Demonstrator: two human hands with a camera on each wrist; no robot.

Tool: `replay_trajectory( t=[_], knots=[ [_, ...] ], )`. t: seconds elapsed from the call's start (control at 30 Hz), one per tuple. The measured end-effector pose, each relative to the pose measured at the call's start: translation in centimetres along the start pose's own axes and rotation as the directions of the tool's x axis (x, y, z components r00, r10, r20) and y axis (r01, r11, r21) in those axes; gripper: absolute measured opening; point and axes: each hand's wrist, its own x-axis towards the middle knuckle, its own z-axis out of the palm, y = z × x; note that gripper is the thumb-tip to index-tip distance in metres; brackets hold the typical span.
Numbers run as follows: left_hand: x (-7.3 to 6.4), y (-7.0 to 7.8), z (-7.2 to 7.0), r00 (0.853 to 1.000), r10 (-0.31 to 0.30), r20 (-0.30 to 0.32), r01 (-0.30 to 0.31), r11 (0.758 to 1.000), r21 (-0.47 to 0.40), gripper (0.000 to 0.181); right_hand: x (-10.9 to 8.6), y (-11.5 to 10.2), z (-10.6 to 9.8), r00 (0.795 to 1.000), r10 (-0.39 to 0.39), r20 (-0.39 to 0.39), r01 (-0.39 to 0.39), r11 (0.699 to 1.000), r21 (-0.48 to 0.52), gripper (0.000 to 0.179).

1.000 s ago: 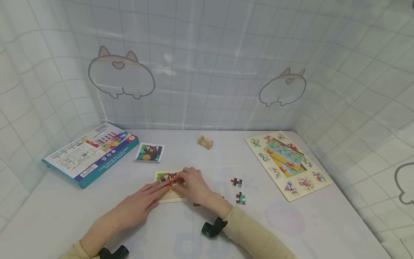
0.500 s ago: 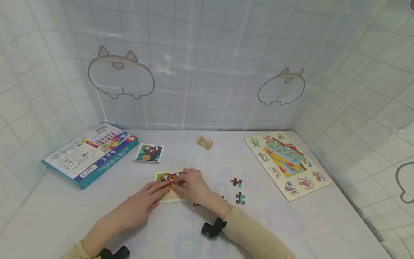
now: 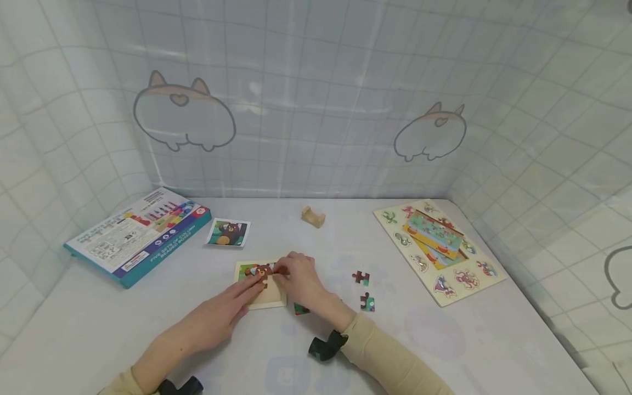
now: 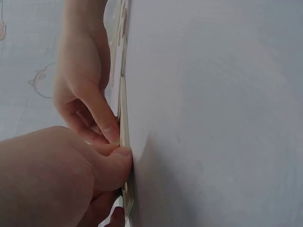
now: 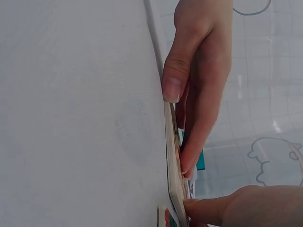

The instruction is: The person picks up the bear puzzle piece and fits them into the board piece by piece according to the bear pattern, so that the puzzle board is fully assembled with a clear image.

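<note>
A small wooden puzzle board point(image 3: 269, 299) lies on the table; bear puzzle pieces point(image 3: 261, 271) fill its upper part, and bare wood shows below. My left hand point(image 3: 219, 310) rests on its left side with fingers stretched over the pieces. The left thumb point(image 5: 173, 90) presses the near edge in the right wrist view. At the upper right of the board, my right hand point(image 3: 301, 280) pinches a puzzle piece, mostly hidden by the fingers. Two loose pieces point(image 3: 361, 277) lie to the right, and a green-and-red piece point(image 3: 301, 309) sits below the right hand.
Behind the board are a bear picture card point(image 3: 229, 233) and a small wooden block point(image 3: 313, 216). A flat toy box point(image 3: 143, 236) lies at left. At right, an animal board point(image 3: 410, 251) carries two picture cards point(image 3: 436, 233). Tiled cloth walls enclose the table.
My right hand has shifted from the middle of the board to its upper right, uncovering more bear pieces and bare wood. The left hand has drawn back slightly, its fingers still on the board.
</note>
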Motion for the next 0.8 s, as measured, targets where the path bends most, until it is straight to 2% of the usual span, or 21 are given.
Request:
replay_trajectory(
  t=[0.07,0.2,0.47,0.8],
  knots=[
    [-0.05,-0.11,-0.04,1.000,0.028,-0.007,-0.028,1.000,0.002,0.053,0.04,0.05,-0.03,1.000,0.009,-0.001,-0.009,1.000,0.007,0.004],
    [-0.04,-0.17,-0.03,0.999,0.045,-0.009,-0.045,0.999,0.009,0.051,0.01,0.05,-0.05,1.000,0.014,0.000,-0.014,1.000,0.015,0.004],
    [0.12,-0.01,0.02,1.000,0.025,0.013,-0.025,1.000,0.008,0.055,-0.02,-0.13,-0.20,1.000,0.014,-0.006,-0.014,1.000,0.000,0.004],
    [0.12,-0.12,0.12,1.000,0.023,-0.005,-0.023,1.000,-0.006,0.053,-0.11,-0.05,-0.21,1.000,0.009,-0.002,-0.009,1.000,-0.006,0.006]
  ],
)
